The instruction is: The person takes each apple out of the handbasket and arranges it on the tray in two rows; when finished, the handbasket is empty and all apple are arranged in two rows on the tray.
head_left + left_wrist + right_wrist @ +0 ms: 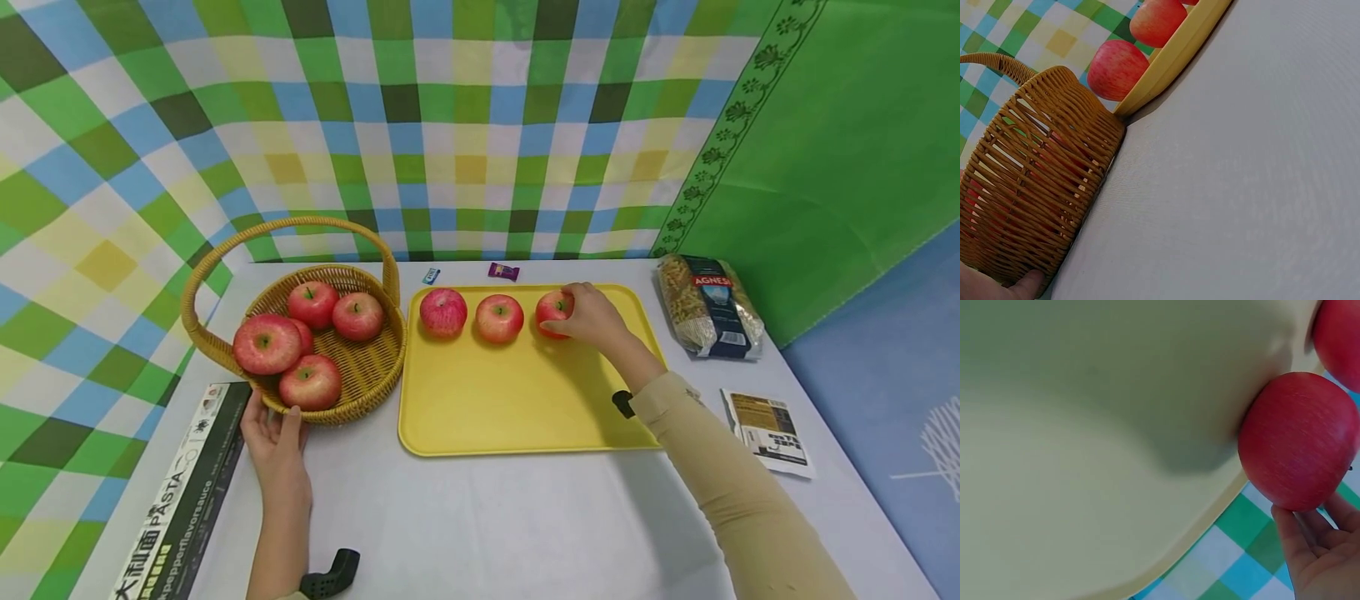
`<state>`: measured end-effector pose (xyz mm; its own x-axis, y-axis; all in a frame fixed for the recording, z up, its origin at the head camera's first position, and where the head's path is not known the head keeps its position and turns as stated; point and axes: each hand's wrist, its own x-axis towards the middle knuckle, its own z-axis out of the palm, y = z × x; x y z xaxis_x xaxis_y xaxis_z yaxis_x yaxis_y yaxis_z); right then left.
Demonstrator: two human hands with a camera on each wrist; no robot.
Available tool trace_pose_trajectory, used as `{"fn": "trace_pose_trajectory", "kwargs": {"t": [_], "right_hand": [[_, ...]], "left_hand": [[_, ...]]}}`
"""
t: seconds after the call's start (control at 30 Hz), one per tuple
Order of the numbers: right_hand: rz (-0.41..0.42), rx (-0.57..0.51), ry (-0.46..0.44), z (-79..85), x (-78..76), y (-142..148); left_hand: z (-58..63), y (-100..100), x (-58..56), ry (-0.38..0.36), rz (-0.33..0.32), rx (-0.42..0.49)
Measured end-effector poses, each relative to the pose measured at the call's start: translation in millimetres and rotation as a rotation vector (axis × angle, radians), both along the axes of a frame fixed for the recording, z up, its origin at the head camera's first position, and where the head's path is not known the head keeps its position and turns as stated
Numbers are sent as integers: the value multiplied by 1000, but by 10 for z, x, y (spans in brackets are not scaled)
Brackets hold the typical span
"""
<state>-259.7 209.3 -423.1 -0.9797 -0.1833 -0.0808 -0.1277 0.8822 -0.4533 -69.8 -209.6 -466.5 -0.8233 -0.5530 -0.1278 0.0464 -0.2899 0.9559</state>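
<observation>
My right hand [596, 317] grips a red apple [552, 313] at the back right of the yellow tray [510, 408]. In the right wrist view the fingertips sit against one side of that apple [1297, 442], its shadow falling on the tray. Two more apples, one darker pink [443, 313] and one lighter red [499, 318], stand to its left in a row. My left hand [276, 446] holds the front left of the wicker basket [367, 367], thumb against the weave low on its wall. Several apples [311, 382] lie inside the basket.
Left of the basket lies a long pasta box [183, 492]. A bag of pasta [708, 304] and a flat packet [768, 432] are right of the tray. Two small wrapped pieces, blue [431, 276] and purple [503, 271], lie behind it. The basket's handle [288, 223] arches upward.
</observation>
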Motion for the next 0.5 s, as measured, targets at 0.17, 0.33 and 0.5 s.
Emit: {"fn": "trace_pose_trajectory", "kwargs": {"t": [0.17, 0.33, 0.5], "right_hand": [[-4, -42, 23, 78, 48, -33], [11, -84, 74, 177, 89, -124], [37, -120, 122, 266, 143, -267]], "left_hand": [[-5, 0, -2, 1, 2, 1], [-9, 0, -2, -6, 2, -7], [-13, -4, -7, -11, 3, -5]]}}
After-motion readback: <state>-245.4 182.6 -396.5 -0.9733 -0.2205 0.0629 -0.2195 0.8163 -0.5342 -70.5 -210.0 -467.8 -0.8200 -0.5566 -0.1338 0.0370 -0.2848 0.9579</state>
